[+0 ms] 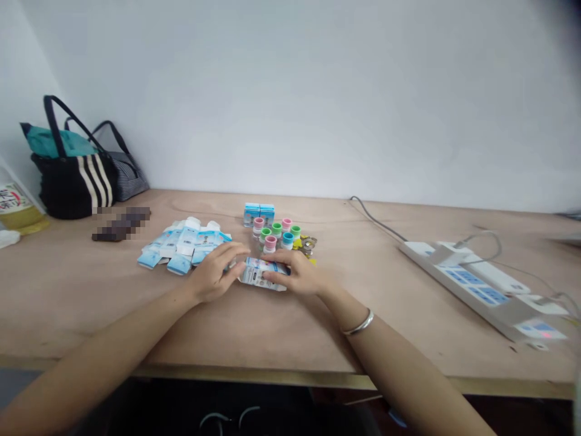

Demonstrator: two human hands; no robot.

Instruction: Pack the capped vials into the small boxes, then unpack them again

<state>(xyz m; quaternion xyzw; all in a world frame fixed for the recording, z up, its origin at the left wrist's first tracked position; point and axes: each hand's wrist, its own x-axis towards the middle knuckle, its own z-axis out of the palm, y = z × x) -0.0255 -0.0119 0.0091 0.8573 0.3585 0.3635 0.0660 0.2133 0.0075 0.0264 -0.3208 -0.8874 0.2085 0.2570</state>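
Observation:
A small blue-and-white cardboard box [255, 277] lies on the table between my two hands. My right hand [299, 272] grips its right part, thumb on the near face and fingers over the top. At the box's left end, my left hand [215, 272] curls its thumb and fingers around a whitish end, likely a flap, partly hidden by the fingers. Just behind stand several small bottles with pink, green and blue tops [276, 230]. Left of my left hand lies a pile of flattened blue-and-white boxes [186, 241].
Two upright blue boxes [259, 214] stand behind the bottles. Shiny metal and yellow pieces [307, 244] lie right of them. A power strip [476, 287] with plugs and cables spans the right side. Bags [75, 184], an oil bottle [20, 206] and a blurred dark object [121, 224] sit left.

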